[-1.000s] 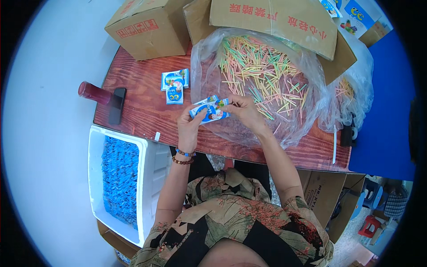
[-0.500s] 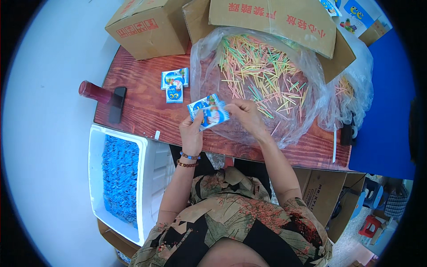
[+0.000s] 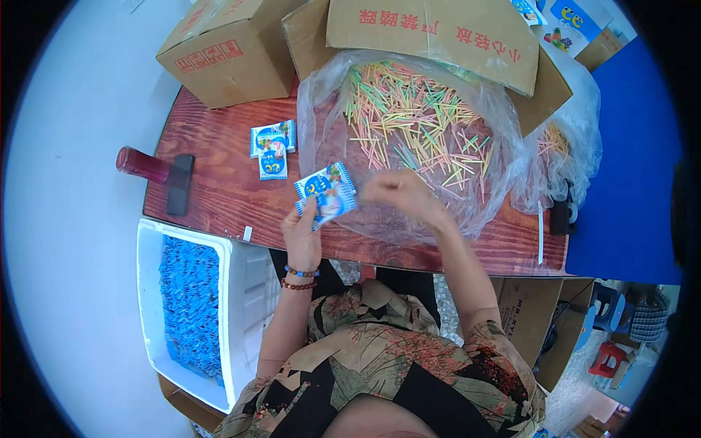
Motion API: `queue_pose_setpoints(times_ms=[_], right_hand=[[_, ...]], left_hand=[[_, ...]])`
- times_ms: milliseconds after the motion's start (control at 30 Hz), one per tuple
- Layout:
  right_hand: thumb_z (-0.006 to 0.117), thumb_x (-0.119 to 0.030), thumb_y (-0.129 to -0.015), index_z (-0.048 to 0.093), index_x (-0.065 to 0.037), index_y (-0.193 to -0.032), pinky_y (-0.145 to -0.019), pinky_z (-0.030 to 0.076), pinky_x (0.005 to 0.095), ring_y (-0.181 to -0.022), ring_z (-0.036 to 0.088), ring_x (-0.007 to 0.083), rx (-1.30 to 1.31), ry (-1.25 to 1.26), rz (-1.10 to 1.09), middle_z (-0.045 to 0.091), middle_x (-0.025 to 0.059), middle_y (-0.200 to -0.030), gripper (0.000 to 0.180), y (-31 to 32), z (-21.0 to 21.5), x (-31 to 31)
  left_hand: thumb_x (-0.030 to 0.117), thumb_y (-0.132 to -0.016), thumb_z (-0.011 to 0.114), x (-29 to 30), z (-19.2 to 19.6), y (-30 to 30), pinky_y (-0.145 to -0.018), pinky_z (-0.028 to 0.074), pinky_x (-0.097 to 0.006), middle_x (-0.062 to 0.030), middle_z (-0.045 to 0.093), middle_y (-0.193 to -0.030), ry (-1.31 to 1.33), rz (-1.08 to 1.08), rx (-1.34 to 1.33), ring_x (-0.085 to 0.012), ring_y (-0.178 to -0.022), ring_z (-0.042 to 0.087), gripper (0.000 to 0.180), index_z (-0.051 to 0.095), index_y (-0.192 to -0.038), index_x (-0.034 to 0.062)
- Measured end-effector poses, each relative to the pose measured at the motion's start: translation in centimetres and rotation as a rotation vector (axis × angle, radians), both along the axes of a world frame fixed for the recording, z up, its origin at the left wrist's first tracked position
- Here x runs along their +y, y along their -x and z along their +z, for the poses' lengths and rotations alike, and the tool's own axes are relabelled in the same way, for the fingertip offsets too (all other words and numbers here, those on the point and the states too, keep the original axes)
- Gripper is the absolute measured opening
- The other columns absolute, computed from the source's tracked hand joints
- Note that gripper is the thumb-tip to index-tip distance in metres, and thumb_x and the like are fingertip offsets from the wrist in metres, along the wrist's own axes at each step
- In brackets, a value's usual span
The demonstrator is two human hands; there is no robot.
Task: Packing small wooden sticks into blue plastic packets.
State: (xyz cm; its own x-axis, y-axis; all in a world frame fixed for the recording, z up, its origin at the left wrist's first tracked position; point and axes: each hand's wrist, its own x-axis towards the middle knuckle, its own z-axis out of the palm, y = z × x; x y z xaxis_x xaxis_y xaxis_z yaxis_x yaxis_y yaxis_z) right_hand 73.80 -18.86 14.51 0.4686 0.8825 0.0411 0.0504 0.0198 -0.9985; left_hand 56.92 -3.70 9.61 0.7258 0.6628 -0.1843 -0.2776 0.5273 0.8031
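My left hand [image 3: 301, 235] pinches small blue-and-white printed packets [image 3: 326, 191], at least two overlapping, above the table's front part. Just right of them, my right hand [image 3: 406, 196] is curled with its fingers drawn together, apart from the packets and somewhat blurred; whatever is in its fingertips is too small to make out. Beyond the left hand, similar packets [image 3: 273, 165] lie in a small overlapping group on the wooden table [image 3: 219, 146]. A large clear plastic bag [image 3: 321, 109] spreads behind my right hand, covered with loose thin sticks [image 3: 409, 109] in pink, yellow and green.
Cardboard boxes [image 3: 234, 66] stand along the back. At the left lie a dark phone [image 3: 180, 186] and a reddish bottle [image 3: 142, 165]. A white foam box [image 3: 226, 321] full of blue pieces [image 3: 191, 299] sits lower left. A black tape dispenser [image 3: 561, 215] is at the right edge.
My right hand has drawn away from the packets it was touching, leaving a gap. The left hand still holds them. The whole view has shifted slightly.
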Motion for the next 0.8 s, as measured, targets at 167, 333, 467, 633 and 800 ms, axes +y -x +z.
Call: queue_pose_setpoints(times_ms=[167, 333, 467, 633, 800], right_hand=[[0.061, -0.018, -0.083, 0.066, -0.001, -0.093, -0.076, 0.049, 0.0383, -0.083, 0.063, 0.0315, -0.693, 0.463, -0.335, 0.064, 0.0167, -0.087, 0.02, -5.8, 0.8, 3.0], [0.058, -0.019, -0.083, 0.066, -0.001, -0.092, -0.079, 0.048, 0.0422, -0.091, 0.062, 0.0383, -0.788, 0.455, -0.527, 0.064, 0.0207, -0.093, 0.022, -12.1, -0.6, 4.8], [0.061, -0.03, -0.081, 0.063, -0.001, -0.105, -0.089, 0.044, 0.0488, -0.104, 0.058, 0.0387, -1.014, 0.712, -0.532, 0.061, 0.0234, -0.108, 0.038, -15.4, -2.3, 4.2], [0.065, -0.045, -0.077, 0.059, -0.004, -0.118, -0.101, 0.033, 0.0583, -0.122, 0.049, 0.034, -0.918, 1.042, -0.651, 0.054, 0.0195, -0.127, 0.058, -15.9, -1.7, 5.9], [0.064, -0.045, -0.077, 0.059, -0.006, -0.12, -0.104, 0.028, 0.0603, -0.124, 0.047, 0.0352, -0.831, 1.076, -0.557, 0.05, 0.0178, -0.133, 0.058, -16.2, -2.0, 6.8]], left_hand=[[0.013, -0.095, 0.056, 0.0, 0.3, 0.5, -0.083, 0.051, -0.032, -0.0085, 0.067, -0.104, 0.049, 0.027, 0.01, -0.0167, -0.094, 0.065, 0.019, 0.064, -0.104, -0.0011], [0.012, -0.094, 0.058, 0.1, 0.8, 1.6, -0.077, 0.052, -0.027, -0.0055, 0.068, -0.097, 0.089, 0.086, 0.042, -0.0109, -0.086, 0.064, 0.017, 0.066, -0.101, -0.0013], [0.013, -0.094, 0.057, 0.9, 1.4, 2.5, -0.076, 0.052, -0.027, -0.0053, 0.068, -0.095, 0.086, 0.103, 0.044, -0.0114, -0.084, 0.065, 0.018, 0.066, -0.101, -0.0011], [0.013, -0.094, 0.057, 0.9, 0.7, 2.1, -0.076, 0.052, -0.026, -0.0051, 0.068, -0.096, 0.104, 0.105, 0.037, -0.0108, -0.085, 0.064, 0.018, 0.066, -0.102, -0.0008], [0.013, -0.094, 0.057, 1.0, 0.7, 1.9, -0.076, 0.052, -0.026, -0.0047, 0.068, -0.097, 0.107, 0.098, 0.041, -0.0101, -0.086, 0.064, 0.018, 0.066, -0.103, -0.0008]])
